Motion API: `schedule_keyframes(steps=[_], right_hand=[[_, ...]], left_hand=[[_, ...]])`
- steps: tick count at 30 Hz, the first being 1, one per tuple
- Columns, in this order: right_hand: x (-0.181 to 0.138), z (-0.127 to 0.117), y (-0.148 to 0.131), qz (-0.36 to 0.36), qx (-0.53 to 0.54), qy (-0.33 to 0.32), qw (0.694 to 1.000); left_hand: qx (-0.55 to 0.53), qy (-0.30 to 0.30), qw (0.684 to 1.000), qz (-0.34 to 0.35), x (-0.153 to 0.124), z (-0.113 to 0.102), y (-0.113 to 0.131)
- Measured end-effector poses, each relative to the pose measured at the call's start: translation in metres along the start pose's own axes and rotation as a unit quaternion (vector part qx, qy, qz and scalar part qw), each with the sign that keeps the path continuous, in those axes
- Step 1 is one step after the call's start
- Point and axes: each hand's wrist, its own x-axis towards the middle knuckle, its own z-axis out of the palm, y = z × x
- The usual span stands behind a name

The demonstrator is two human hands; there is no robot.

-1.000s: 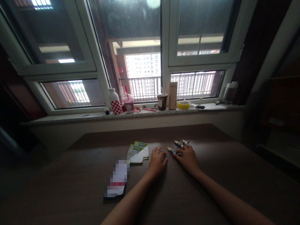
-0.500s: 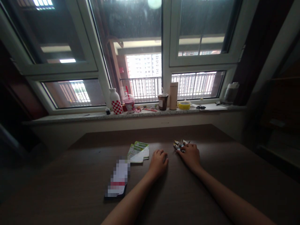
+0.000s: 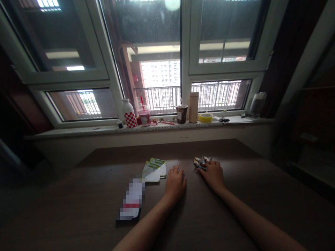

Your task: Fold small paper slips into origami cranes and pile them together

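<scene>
My left hand [image 3: 176,182] lies on the brown table, palm down, fingers stretched forward and holding nothing. Just left of it are several green-and-white packets [image 3: 154,169], fanned over each other. A phone [image 3: 129,202] with a pixelated screen lies nearer to me, beside my left forearm. Farther right, my right hand [image 3: 213,175] rests with bent fingers against a small heap of shiny, pointed-cornered packets [image 3: 200,162]. The thumb and fingers press at the heap's near right side, covering part of it. What the packets contain cannot be made out.
Beyond the table [image 3: 110,167] runs a window sill [image 3: 104,130]. On it stand a red-checked white bottle [image 3: 129,115], a pink drink cup [image 3: 143,115], a brown drink cup [image 3: 181,114], a tan flask [image 3: 193,107], yellow tape [image 3: 206,118] and scissors [image 3: 224,120].
My left hand has shifted slightly left, and its fingers lie straighter. My right hand stays on the small heap of shiny packets.
</scene>
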Motion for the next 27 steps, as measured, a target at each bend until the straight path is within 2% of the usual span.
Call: schedule_keyframes(steps=[5, 9, 15, 20, 27], right_hand=[[-0.005, 0.000, -0.003, -0.030, 0.026, 0.019, 0.999], [-0.012, 0.001, -0.009, -0.148, 0.098, -0.025, 0.984], [-0.022, 0.005, -0.018, -0.285, 0.176, -0.107, 0.936], [-0.023, 0.006, -0.018, -0.291, 0.182, -0.154, 0.927], [-0.022, 0.002, -0.019, -0.280, 0.193, -0.162, 0.927]], left_hand=[[0.069, 0.048, 0.994, -0.069, -0.004, -0.004, -0.001], [0.094, 0.076, 0.985, -0.123, -0.006, -0.003, -0.005], [0.103, 0.054, 0.981, -0.157, -0.006, -0.001, -0.007], [0.121, 0.040, 0.977, -0.170, -0.004, 0.000, -0.008], [0.135, 0.047, 0.979, -0.148, -0.005, -0.001, -0.007]])
